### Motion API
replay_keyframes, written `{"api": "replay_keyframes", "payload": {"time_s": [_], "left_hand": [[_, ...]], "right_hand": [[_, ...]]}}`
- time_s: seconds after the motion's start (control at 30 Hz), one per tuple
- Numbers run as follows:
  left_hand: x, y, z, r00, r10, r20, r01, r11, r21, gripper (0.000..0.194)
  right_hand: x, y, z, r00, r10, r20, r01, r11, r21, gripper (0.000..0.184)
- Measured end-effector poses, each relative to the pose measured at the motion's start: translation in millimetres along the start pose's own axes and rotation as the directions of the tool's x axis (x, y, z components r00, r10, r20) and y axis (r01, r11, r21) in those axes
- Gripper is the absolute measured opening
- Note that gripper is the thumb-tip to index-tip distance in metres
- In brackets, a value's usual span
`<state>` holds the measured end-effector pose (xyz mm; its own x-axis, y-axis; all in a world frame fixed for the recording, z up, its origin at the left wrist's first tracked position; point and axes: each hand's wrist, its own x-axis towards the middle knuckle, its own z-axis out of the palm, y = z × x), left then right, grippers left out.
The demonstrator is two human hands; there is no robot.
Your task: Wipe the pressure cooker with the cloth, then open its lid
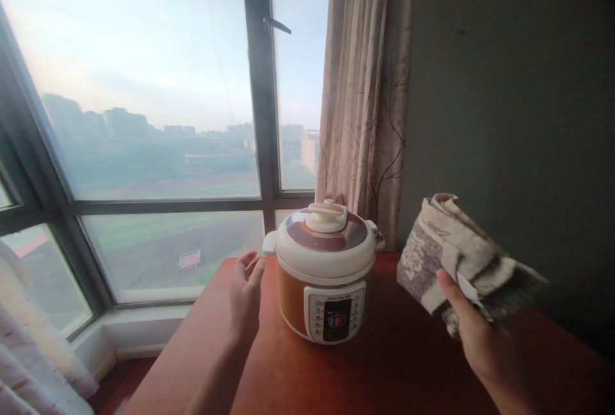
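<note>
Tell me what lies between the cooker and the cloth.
Only bare table lies between the cooker and the cloth in the right hand, as the head view shows.

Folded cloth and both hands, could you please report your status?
Left hand empty, near the cooker. Right hand gripping the folded cloth. Cooker between hands, lid on.

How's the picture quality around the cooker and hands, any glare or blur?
Head view: bright window backlights the scene; dim wall at right; reflections on the cooker lid; distant buildings hazy; right hand slightly soft, left clearer.
</note>
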<state>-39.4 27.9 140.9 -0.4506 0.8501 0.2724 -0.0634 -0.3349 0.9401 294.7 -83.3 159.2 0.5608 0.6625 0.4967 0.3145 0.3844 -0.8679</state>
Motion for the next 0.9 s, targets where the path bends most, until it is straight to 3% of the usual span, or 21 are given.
{"api": "replay_keyframes", "payload": {"time_s": [0.07,0.13,0.23,0.3,0.43,0.67,0.9], "left_hand": [[16.9,-9.8,13.3,0.998,-0.068,0.004,0.068,0.997,-0.046,0.051],[28.5,-17.8,26.8,0.990,-0.136,0.029,0.138,0.986,-0.089,0.055],[37.2,-25.1,42.3,0.965,-0.214,0.152,0.239,0.955,-0.176,0.055],[39.1,-28.6,48.3,0.947,-0.214,0.240,0.271,0.932,-0.239,0.052],[43.3,-38.4,52.1,0.952,-0.140,0.272,0.221,0.928,-0.299,0.045],[53.9,-52.8,49.4,0.971,-0.092,0.219,0.161,0.932,-0.326,0.034],[49.3,-41.7,46.6,0.945,-0.170,0.278,0.262,0.905,-0.336,0.030]], "right_hand": [[24.4,-7.0,34.2,0.975,-0.213,0.064,0.218,0.972,-0.087,0.045],[43.0,-10.0,68.9,0.882,-0.400,0.250,0.432,0.897,-0.088,0.035],[61.4,-9.7,105.2,0.749,-0.442,0.493,0.563,0.818,-0.122,0.041],[72.5,-8.7,116.3,0.714,-0.405,0.570,0.575,0.805,-0.148,0.043],[104.6,-4.8,126.1,0.719,-0.254,0.647,0.515,0.820,-0.251,0.032],[162.5,6.3,154.4,0.709,0.001,0.706,0.469,0.747,-0.472,0.028],[169.7,15.8,171.0,0.801,0.282,0.529,0.290,0.589,-0.754,0.046]]}}
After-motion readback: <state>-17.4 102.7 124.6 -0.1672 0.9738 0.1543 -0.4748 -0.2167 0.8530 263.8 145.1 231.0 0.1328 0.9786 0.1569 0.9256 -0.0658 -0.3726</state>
